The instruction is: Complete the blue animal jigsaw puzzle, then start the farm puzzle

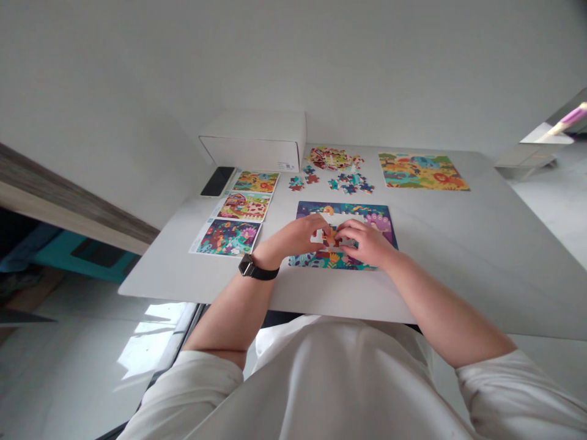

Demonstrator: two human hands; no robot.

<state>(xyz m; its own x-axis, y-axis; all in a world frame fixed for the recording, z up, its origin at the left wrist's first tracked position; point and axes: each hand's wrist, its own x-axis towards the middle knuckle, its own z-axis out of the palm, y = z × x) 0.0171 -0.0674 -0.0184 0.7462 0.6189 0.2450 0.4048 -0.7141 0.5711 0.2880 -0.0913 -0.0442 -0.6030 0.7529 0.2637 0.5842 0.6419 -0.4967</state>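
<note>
A partly assembled jigsaw puzzle (312,261) lies near the table's front edge, its dark, colourful border around a pale gap in the middle. Over its left part, my left hand (308,235) curves with thumb and fingers at an orange puzzle piece (331,237). From the right, my right hand (367,242) reaches to the same piece with bent fingers, its thumb low over the puzzle. The fingertips of both hands nearly meet there. My fingers partly hide the piece's outline and the pieces around it.
Left of the puzzle lie picture sheets (229,237) and a phone (219,181). Behind them stands a white box (252,150). Loose blue pieces (352,182) and a heap of reddish-yellow pieces (332,159) lie farther back. A finished animal puzzle (422,172) is at the back right.
</note>
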